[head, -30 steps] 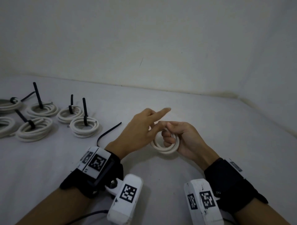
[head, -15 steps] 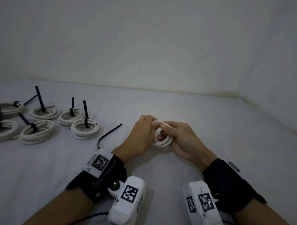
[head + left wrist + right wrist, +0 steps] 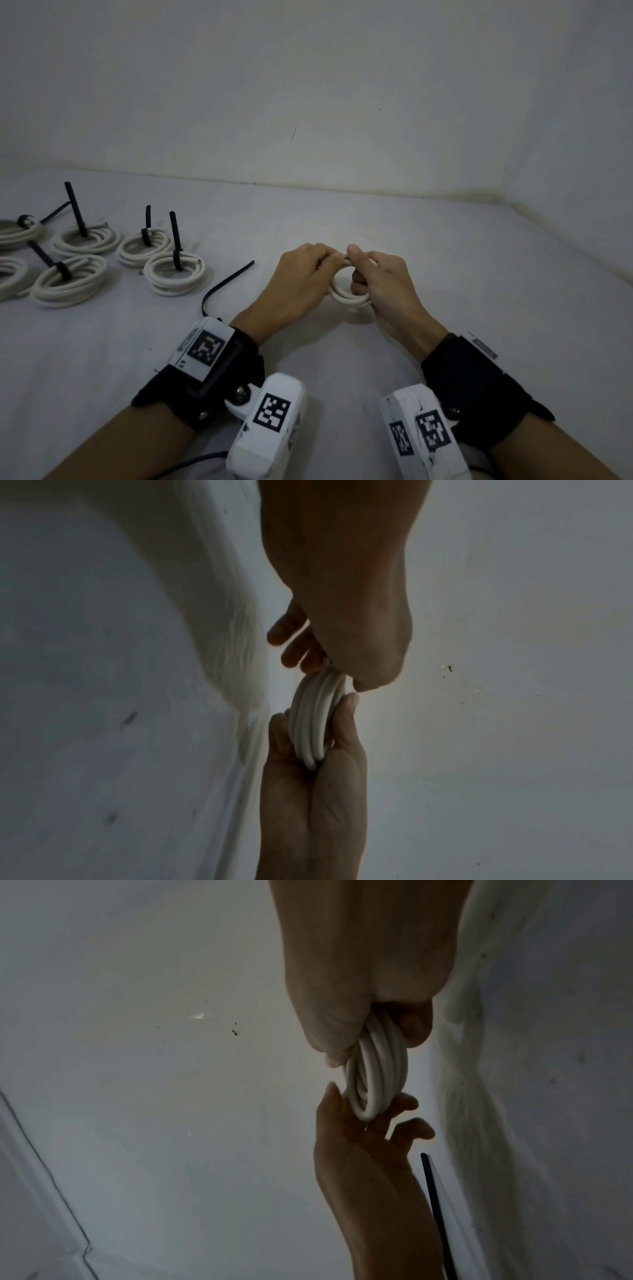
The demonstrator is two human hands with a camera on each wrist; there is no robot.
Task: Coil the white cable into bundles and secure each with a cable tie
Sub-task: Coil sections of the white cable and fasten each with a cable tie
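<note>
A small coil of white cable (image 3: 346, 298) hangs between both hands just above the white table (image 3: 342, 359). My left hand (image 3: 329, 261) pinches its top left with thumb and curled fingers. My right hand (image 3: 356, 272) grips the right side, with fingers through the loop. The left wrist view shows the coil (image 3: 313, 723) edge-on, the right hand (image 3: 308, 804) wrapped round it from below. The right wrist view shows the coil (image 3: 377, 1069) with the left hand (image 3: 363, 1139) meeting it. A loose black cable tie (image 3: 226, 282) lies on the table beside my left wrist, also in the right wrist view (image 3: 436, 1210).
Several tied cable bundles (image 3: 174, 275) with black tie tails sticking up sit in a cluster at the far left. A plain wall (image 3: 308, 102) closes the back, and a side wall (image 3: 599, 171) stands at the right.
My left index finger, stretched out a second ago, has curled in, and the left hand now pinches the coil. Both hands have drawn together at the coil's top.
</note>
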